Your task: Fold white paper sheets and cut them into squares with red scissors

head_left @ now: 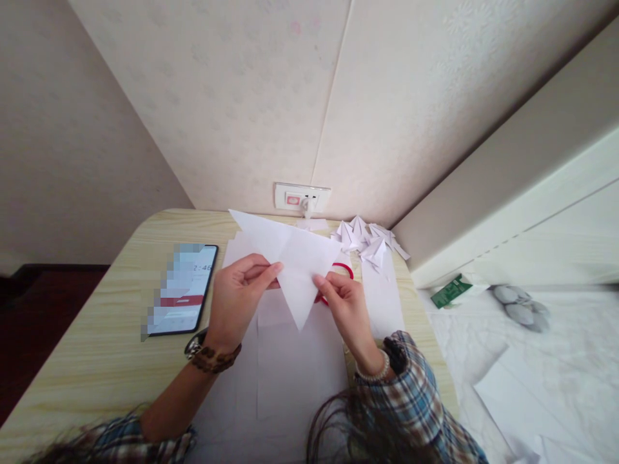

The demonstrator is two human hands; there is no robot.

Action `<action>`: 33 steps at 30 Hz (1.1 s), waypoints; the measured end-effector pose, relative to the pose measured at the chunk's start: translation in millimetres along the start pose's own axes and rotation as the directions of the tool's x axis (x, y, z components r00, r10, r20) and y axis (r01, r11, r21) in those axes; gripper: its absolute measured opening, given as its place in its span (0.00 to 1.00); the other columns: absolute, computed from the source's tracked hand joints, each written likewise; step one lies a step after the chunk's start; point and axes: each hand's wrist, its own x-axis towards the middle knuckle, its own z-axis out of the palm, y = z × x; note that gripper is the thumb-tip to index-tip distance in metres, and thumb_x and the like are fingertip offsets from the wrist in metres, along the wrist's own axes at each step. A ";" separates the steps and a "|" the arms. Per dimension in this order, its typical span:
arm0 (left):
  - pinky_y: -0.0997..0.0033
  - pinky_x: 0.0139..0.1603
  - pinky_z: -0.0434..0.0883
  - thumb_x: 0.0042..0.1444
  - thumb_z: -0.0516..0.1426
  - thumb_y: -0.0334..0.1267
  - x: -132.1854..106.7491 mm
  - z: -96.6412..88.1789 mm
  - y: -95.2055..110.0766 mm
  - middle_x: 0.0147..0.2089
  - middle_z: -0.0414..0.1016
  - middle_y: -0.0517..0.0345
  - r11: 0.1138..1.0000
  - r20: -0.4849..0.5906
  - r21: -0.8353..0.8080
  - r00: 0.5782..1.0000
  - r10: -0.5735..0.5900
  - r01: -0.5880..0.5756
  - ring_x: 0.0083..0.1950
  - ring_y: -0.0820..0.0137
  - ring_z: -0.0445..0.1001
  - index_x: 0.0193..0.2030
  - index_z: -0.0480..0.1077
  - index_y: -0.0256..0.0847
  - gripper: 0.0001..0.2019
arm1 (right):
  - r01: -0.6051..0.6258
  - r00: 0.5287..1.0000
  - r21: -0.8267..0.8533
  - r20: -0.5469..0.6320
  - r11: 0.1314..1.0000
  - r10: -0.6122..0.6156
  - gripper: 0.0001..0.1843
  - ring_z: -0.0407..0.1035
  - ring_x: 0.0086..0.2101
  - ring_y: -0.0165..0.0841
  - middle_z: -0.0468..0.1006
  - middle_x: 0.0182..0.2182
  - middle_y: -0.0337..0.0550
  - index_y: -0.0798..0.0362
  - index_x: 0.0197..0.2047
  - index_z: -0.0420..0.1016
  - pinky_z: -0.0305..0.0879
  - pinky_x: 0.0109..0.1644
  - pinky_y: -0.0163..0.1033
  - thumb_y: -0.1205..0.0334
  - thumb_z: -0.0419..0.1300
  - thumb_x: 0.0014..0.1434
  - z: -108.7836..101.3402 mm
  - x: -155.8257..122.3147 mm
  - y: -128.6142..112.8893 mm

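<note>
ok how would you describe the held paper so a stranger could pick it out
On the pale wooden table below the wall socket, look between the left hand and right hand. The folded sheet they pinch is one big white triangle with its tip toward the person, unlike the flat sheets under it and the small folded shapes at the table's back edge.

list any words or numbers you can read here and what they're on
"2:4" plus an unclear digit: black smartphone screen; the rest is blurred.
Red label on white wall socket: unreadable.
Small green packet: print too small to read.
White folded paper triangle: blank.
</note>
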 end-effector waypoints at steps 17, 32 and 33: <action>0.71 0.31 0.77 0.44 0.66 0.41 8.2 -3.8 -4.3 0.23 0.77 0.66 0.985 -0.201 -0.091 0.972 0.125 -0.146 0.27 0.69 0.77 0.23 0.73 0.44 0.08 | -0.076 0.977 0.153 0.210 0.985 0.043 0.19 0.69 0.23 0.31 0.78 0.20 0.41 0.54 0.23 0.74 0.62 0.30 0.36 0.50 0.57 0.59 11.8 -2.4 7.2; 0.77 0.32 0.75 0.42 0.66 0.37 15.8 -6.7 -3.2 0.23 0.75 0.65 0.959 -0.234 -0.264 0.971 0.044 -0.107 0.26 0.75 0.73 0.22 0.70 0.40 0.09 | -0.155 0.887 0.186 0.459 0.970 0.054 0.18 0.73 0.26 0.32 0.79 0.23 0.41 0.55 0.30 0.75 0.68 0.33 0.37 0.47 0.59 0.56 6.2 3.1 10.3; 0.77 0.32 0.74 0.42 0.66 0.37 16.5 -7.7 -3.5 0.23 0.75 0.65 0.961 -0.211 -0.261 0.977 0.037 -0.093 0.26 0.75 0.72 0.22 0.70 0.39 0.09 | -0.121 0.890 0.166 0.454 0.979 0.034 0.18 0.74 0.28 0.32 0.79 0.25 0.42 0.55 0.31 0.75 0.68 0.35 0.38 0.47 0.59 0.56 3.9 4.2 11.1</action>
